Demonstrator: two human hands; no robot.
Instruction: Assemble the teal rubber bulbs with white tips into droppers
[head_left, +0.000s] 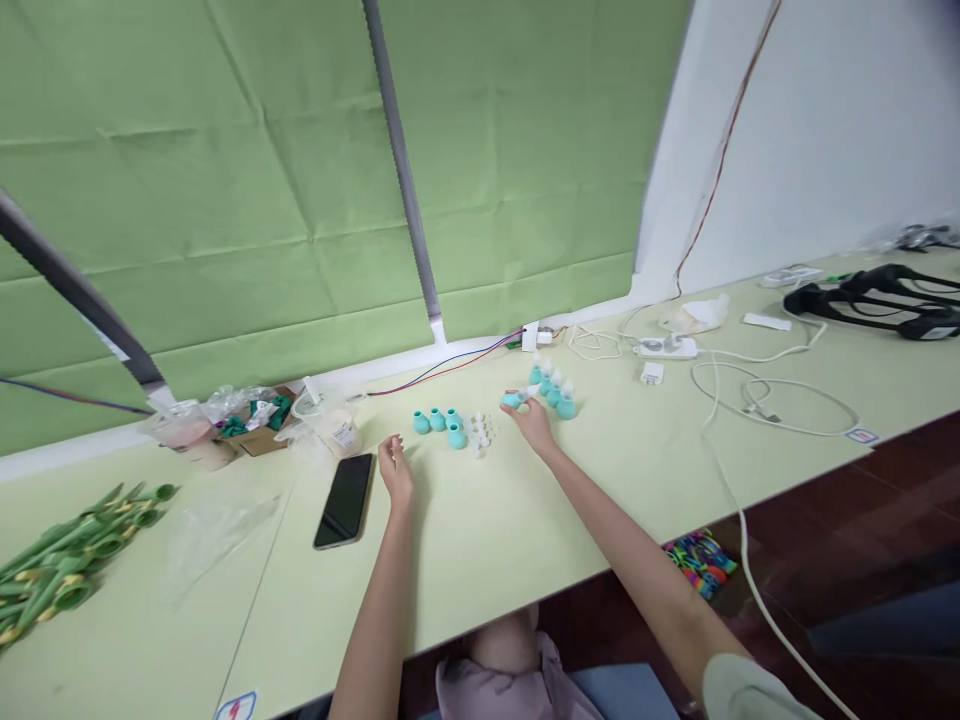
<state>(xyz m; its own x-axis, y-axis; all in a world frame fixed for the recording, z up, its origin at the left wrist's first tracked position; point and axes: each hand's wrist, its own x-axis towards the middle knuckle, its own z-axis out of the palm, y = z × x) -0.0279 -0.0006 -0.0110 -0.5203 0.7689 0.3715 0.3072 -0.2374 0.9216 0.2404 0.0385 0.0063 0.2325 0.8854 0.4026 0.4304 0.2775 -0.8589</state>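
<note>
Across a pale surface (465,560) below green blinds (525,150), the right hand (536,430) pinches a tilted teal bottle (511,400) near the white-tipped row (565,408), likely mid-fitting and needing its tip (532,391) seated squarely, while the left hand (397,470) has loosely curled, seemingly empty fingers.

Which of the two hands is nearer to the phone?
Left. The left hand is just right of the phone, not touching it; the right hand is farther to the right, holding a teal bottle.
</note>
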